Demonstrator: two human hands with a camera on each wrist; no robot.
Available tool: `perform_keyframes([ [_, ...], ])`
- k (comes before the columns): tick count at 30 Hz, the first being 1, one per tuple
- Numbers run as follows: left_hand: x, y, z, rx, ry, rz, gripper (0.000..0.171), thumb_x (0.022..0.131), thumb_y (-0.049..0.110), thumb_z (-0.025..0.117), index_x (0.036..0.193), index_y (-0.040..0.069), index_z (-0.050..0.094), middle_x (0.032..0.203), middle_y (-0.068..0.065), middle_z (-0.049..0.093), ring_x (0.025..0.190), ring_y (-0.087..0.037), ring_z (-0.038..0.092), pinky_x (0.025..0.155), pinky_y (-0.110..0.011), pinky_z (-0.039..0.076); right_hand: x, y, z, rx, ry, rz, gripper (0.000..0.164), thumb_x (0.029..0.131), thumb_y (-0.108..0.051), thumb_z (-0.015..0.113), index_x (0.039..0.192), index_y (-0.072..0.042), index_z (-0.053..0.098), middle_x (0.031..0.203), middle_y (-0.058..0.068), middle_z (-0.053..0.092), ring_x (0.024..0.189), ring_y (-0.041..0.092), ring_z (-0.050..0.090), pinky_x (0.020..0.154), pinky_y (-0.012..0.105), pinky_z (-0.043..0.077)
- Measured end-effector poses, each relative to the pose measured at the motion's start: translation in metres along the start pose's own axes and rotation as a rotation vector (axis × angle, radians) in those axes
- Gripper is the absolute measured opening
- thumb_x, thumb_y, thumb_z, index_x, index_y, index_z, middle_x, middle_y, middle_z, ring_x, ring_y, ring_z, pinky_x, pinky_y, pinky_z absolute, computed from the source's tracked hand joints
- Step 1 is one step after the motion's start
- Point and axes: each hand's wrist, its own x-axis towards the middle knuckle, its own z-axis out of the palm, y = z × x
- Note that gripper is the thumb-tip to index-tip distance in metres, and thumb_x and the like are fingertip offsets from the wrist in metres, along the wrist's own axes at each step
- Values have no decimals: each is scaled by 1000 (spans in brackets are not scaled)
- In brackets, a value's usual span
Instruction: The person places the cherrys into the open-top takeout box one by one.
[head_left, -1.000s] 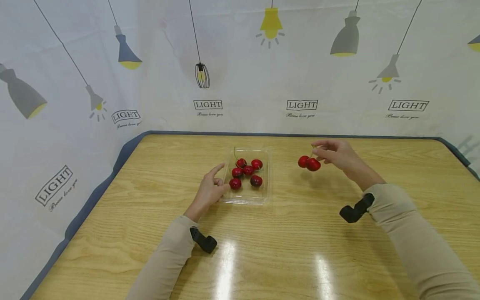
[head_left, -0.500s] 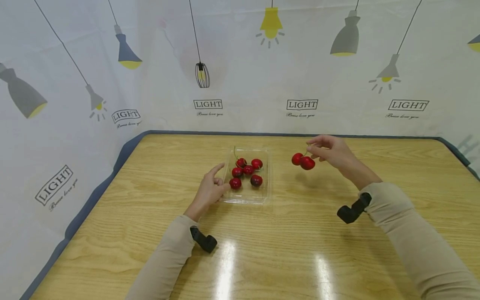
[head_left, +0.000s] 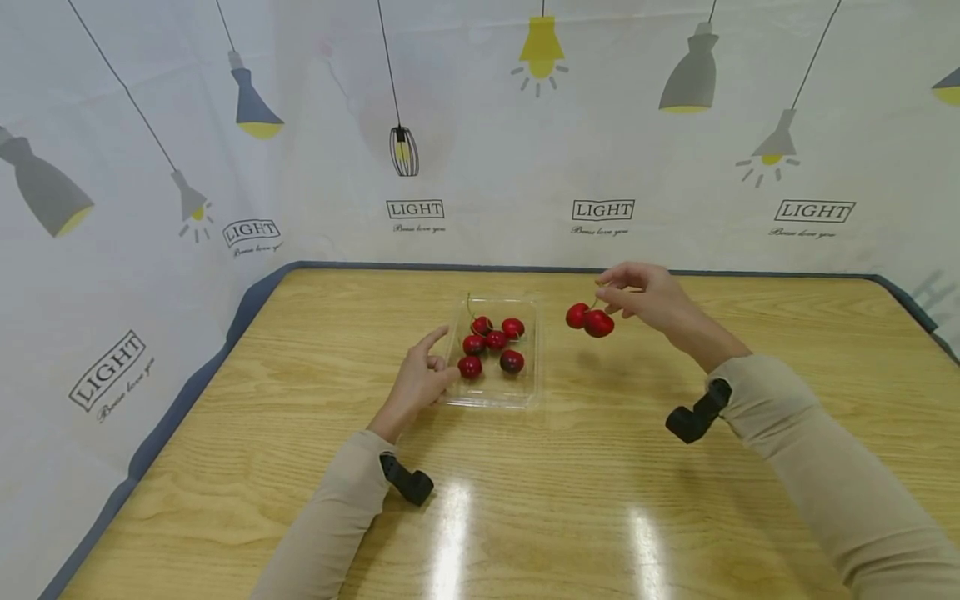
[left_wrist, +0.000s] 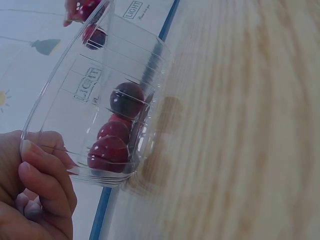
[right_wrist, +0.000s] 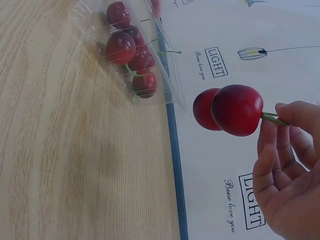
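Note:
A pair of red cherries [head_left: 598,323] hangs by green stems pinched between the thumb and fingertips of my right hand [head_left: 651,298]. They are in the air over the table, to the right of a clear plastic box [head_left: 495,402]. Several dark red cherries [head_left: 496,340] lie inside the box, some with thin stems. At the box's left side my left hand [head_left: 422,379] grips its wall; the left wrist view shows the fingers [left_wrist: 45,172] at the rim. In the right wrist view the held pair [right_wrist: 237,110] is apart from the box.
The wooden table [head_left: 300,442] reaches back to a white curtain [head_left: 495,150] printed with lamps and lettering. A dark blue band [head_left: 360,267] runs along the table's back edge. Each sleeve carries a black wrist camera [head_left: 408,482].
My right hand has moved left and slightly up with the cherry pair, closer to the box. My left hand, the box and the cherries in it have stayed in place.

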Motion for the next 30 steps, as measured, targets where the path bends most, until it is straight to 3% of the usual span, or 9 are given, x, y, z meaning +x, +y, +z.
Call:
perform_keyframes([
  [12, 0, -1, 0, 3, 0, -1, 67, 78, -2, 53, 138, 16, 30, 53, 2, 34, 38, -9, 29, 36, -22, 28, 6, -10, 15, -19, -43, -20, 35, 86, -24, 57, 107, 3, 52, 95, 17, 53, 75, 11, 60, 68, 29, 47],
  [19, 0, 0, 0, 1, -3, 5, 67, 78, -2, 54, 138, 15, 30, 53, 2, 32, 38, -9, 29, 37, -22, 28, 9, -19, 23, -27, -89, -44, 30, 86, -22, 57, 104, 2, 53, 89, 10, 56, 75, 16, 61, 64, 26, 47],
  [30, 0, 0, 0, 1, -4, 3, 67, 78, -3, 54, 138, 15, 30, 53, 2, 32, 37, -9, 28, 36, -22, 27, 16, -26, 37, 13, -131, -53, 27, 86, -21, 57, 102, 1, 53, 90, 11, 56, 81, 29, 60, 65, 29, 49],
])
